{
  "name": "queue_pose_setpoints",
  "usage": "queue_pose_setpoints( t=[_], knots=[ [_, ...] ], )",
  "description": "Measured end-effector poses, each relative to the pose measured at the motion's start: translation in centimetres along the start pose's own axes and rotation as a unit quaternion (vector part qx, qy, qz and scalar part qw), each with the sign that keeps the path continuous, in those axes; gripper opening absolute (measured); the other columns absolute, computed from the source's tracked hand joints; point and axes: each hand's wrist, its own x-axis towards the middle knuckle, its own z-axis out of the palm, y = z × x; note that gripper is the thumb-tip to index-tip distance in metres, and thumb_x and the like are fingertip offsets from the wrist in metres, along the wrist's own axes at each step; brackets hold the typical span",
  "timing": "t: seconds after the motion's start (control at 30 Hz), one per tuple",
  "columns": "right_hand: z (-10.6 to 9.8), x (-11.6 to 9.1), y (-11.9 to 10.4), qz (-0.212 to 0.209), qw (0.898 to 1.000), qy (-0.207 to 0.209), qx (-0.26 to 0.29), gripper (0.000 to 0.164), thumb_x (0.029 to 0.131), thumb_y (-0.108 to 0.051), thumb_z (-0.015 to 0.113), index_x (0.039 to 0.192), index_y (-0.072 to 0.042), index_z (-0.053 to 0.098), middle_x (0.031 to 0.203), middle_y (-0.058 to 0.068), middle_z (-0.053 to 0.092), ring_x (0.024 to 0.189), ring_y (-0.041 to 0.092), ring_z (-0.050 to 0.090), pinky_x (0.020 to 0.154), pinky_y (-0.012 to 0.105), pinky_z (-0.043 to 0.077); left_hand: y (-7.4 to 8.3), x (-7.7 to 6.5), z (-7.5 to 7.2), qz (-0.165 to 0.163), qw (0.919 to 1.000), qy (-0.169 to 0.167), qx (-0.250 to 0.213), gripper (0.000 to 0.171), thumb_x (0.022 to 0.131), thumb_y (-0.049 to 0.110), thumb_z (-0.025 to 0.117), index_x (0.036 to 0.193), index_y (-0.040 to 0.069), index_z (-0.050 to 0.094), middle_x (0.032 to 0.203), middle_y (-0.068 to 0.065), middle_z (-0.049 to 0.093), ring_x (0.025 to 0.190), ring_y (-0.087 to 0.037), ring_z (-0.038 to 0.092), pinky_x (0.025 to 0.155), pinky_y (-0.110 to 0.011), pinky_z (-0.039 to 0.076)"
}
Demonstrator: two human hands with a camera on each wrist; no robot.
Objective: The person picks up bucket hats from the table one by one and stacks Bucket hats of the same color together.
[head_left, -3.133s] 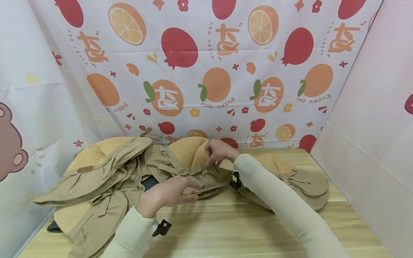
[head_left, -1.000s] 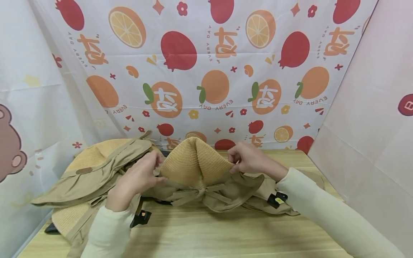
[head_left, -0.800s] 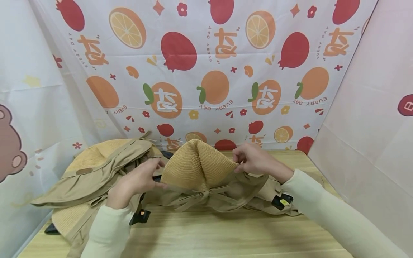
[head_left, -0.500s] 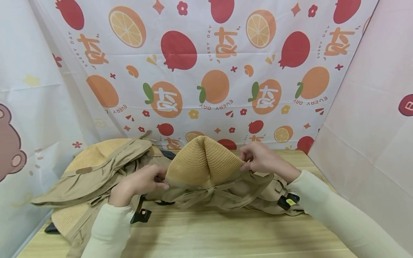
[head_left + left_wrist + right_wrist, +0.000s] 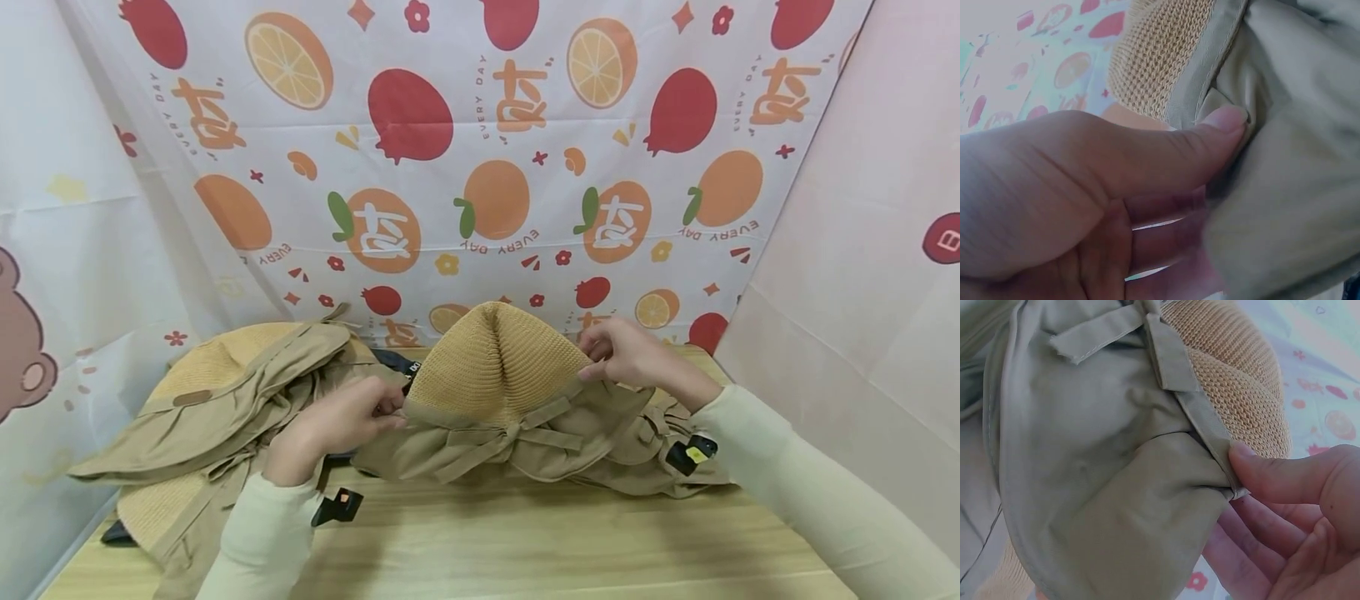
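Note:
A sun hat with a yellow knitted crown (image 5: 487,367) and a khaki cloth brim (image 5: 551,446) is held up over the table, its cloth bow facing me. My left hand (image 5: 337,425) pinches its left side where brim meets crown; in the left wrist view the thumb (image 5: 1222,122) presses on khaki cloth, the other fingers behind it. On the opposite side my right hand (image 5: 633,358) pinches the band, thumb (image 5: 1266,475) in front and fingers behind. The crown is creased down its middle.
Several similar hats (image 5: 240,417) lie heaped at the left. Another khaki hat (image 5: 667,442) lies at the right, partly hidden behind the held one. A dark strap with white lettering (image 5: 401,364) shows behind. Printed cloth walls (image 5: 495,200) enclose the wooden table (image 5: 450,542).
Earlier my right hand gripped the hat low near the heap and my left hovered open. Both hands now hold it, and it has moved right and turned its bow toward me.

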Motion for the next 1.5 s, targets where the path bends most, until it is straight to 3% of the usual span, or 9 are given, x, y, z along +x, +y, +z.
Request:
queue_pose_setpoints(
  t=[0.2,0.27,0.43,0.57,0.73,0.9,1.07,1.2,1.5],
  knots=[
    [-1.1,-0.1,1.2,0.013,1.000,0.011,-0.015,0.026,0.090,-0.008,0.079,0.112,0.003,0.073,0.110,0.020,0.077,0.106,0.034,0.074,0.088,0.047,0.059,1.3,1.4,0.1,0.005,0.9997,0.021,0.012,0.036,0.094,0.008,0.074,0.066,0.015,0.052,0.060,0.011,0.036,0.055,-0.001,0.030,0.055,-0.020,0.028],
    [-1.6,-0.2,1.7,0.015,1.000,0.019,-0.020,0.026,0.091,-0.007,0.077,0.114,0.003,0.072,0.108,0.020,0.078,0.104,0.033,0.074,0.087,0.044,0.059,1.8,2.0,0.1,0.000,0.9997,0.024,0.000,0.037,0.096,0.007,0.071,0.065,0.014,0.050,0.060,0.010,0.031,0.054,-0.003,0.027,0.054,-0.021,0.027],
    [-3.2,-0.5,3.0,0.005,0.999,0.040,-0.021,0.028,0.093,-0.004,0.072,0.120,0.003,0.073,0.099,0.018,0.079,0.092,0.026,0.075,0.074,0.032,0.055,2.9,4.1,0.3,0.000,0.9990,0.044,0.007,0.033,0.100,0.008,0.065,0.070,0.012,0.053,0.061,0.007,0.036,0.054,-0.005,0.032,0.054,-0.022,0.029],
    [-4.5,-0.8,4.4,0.014,0.997,0.060,-0.049,0.034,0.095,-0.008,0.071,0.125,0.008,0.069,0.108,0.025,0.076,0.100,0.035,0.074,0.083,0.043,0.058,3.8,6.0,0.7,0.007,0.9981,0.059,0.013,0.033,0.100,0.007,0.065,0.070,0.011,0.054,0.061,0.005,0.037,0.054,-0.007,0.033,0.055,-0.023,0.030],
    [-6.1,-1.2,6.3,0.037,0.995,0.062,-0.067,0.039,0.098,-0.011,0.068,0.130,0.012,0.064,0.122,0.034,0.069,0.113,0.046,0.068,0.095,0.057,0.054,5.6,8.3,1.1,0.031,0.9971,0.067,0.019,0.039,0.099,0.006,0.066,0.066,0.012,0.047,0.061,0.005,0.030,0.055,-0.008,0.028,0.057,-0.023,0.027],
    [-7.8,-1.4,8.3,0.046,0.993,0.065,-0.083,0.038,0.099,-0.008,0.064,0.130,0.014,0.063,0.126,0.038,0.065,0.117,0.052,0.064,0.098,0.061,0.052,7.8,10.9,1.6,0.045,0.9975,0.053,0.015,0.047,0.101,0.007,0.065,0.064,0.015,0.036,0.062,0.005,0.024,0.056,-0.009,0.025,0.056,-0.022,0.026],
    [-9.1,-1.7,10.4,0.076,0.990,0.055,-0.100,0.039,0.099,-0.007,0.062,0.130,0.017,0.061,0.132,0.039,0.060,0.122,0.056,0.059,0.102,0.064,0.048,9.4,13.6,2.5,0.039,0.9980,0.044,0.025,0.037,0.100,0.007,0.065,0.066,0.011,0.051,0.063,0.003,0.039,0.056,-0.010,0.035,0.055,-0.021,0.031],
    [-9.6,-2.0,12.2,0.083,0.989,0.044,-0.114,0.037,0.098,-0.006,0.063,0.128,0.016,0.063,0.127,0.039,0.063,0.118,0.056,0.060,0.098,0.063,0.050,9.9,15.5,3.6,0.036,0.9984,0.034,0.028,0.032,0.101,0.004,0.064,0.069,0.009,0.058,0.065,0.002,0.043,0.059,-0.011,0.038,0.057,-0.022,0.033],
    [-8.9,-2.4,16.1,0.109,0.983,0.011,-0.145,0.034,0.094,-0.010,0.067,0.120,0.011,0.070,0.113,0.033,0.071,0.104,0.047,0.066,0.090,0.057,0.054,10.5,18.4,7.1,0.015,0.9997,-0.008,0.019,0.046,0.100,-0.001,0.061,0.060,0.015,0.044,0.064,0.003,0.031,0.063,-0.013,0.033,0.059,-0.024,0.030]
  ],
)
